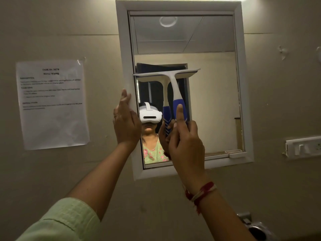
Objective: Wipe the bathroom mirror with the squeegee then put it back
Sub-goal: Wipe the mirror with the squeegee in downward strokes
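A white-framed bathroom mirror (217, 101) hangs on the beige wall straight ahead. The squeegee (173, 84) has a white T-shaped blade and a blue and white handle. Its blade lies level against the glass on the left half, about mid-height. My right hand (185, 141) is shut on the squeegee's blue handle, thumb stretched up along it. My left hand (126, 122) grips the left edge of the mirror frame (125, 49). The glass reflects the squeegee, my hands and a person wearing a white headset.
A printed task sheet (52, 105) is taped to the wall left of the mirror. A white switch plate (304, 147) sits on the wall at right. A chrome fitting (257, 230) shows at the bottom right. A small catch (236, 153) juts from the frame's lower right corner.
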`<act>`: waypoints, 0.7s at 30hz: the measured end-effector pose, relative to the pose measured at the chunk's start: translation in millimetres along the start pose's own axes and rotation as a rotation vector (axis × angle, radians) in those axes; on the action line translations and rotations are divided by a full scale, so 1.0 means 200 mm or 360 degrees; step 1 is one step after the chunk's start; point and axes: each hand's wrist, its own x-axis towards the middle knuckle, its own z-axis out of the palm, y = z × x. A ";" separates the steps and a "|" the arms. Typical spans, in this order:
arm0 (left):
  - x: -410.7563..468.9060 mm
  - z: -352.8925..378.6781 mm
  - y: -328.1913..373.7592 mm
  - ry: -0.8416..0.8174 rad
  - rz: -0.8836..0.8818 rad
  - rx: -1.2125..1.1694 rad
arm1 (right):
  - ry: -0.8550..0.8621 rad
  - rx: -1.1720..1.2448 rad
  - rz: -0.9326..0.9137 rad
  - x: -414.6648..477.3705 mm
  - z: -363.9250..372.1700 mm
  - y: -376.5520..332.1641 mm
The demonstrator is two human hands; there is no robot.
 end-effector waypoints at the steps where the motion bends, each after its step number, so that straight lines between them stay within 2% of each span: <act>1: 0.00 0.00 0.00 -0.0002 0.0001 0.0002 | -0.0006 0.0003 0.0003 -0.01 0.00 0.00; 21: 0.00 0.03 -0.04 0.0050 0.0039 -0.0034 | -0.0130 0.0024 0.0102 -0.42 -0.04 0.03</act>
